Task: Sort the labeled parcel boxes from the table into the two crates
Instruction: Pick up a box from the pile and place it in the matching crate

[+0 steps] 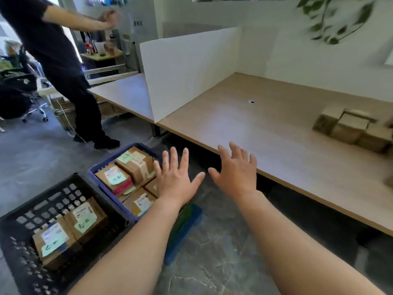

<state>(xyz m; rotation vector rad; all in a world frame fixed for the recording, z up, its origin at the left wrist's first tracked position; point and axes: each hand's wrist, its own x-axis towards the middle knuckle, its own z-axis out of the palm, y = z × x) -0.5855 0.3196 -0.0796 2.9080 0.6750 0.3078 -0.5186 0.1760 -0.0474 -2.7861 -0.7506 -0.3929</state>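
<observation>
My left hand [176,177] hovers flat with fingers spread over the right end of the blue crate [102,167], holding nothing. My right hand [236,169], also spread and empty, hangs near the front edge of the wooden table [244,124]. The blue crate on the floor holds several brown parcel boxes [136,165] with green notes and white labels. A black crate [55,194] at lower left holds two labeled parcel boxes [72,228]. A blurred cluster of cardboard boxes [350,128] sits on the table at far right.
A white divider panel [187,67] stands across the table on the left. A person in dark clothes [63,60] stands on the grey floor beyond the crates, beside an office chair [19,92]. A plant [333,20] hangs at upper right.
</observation>
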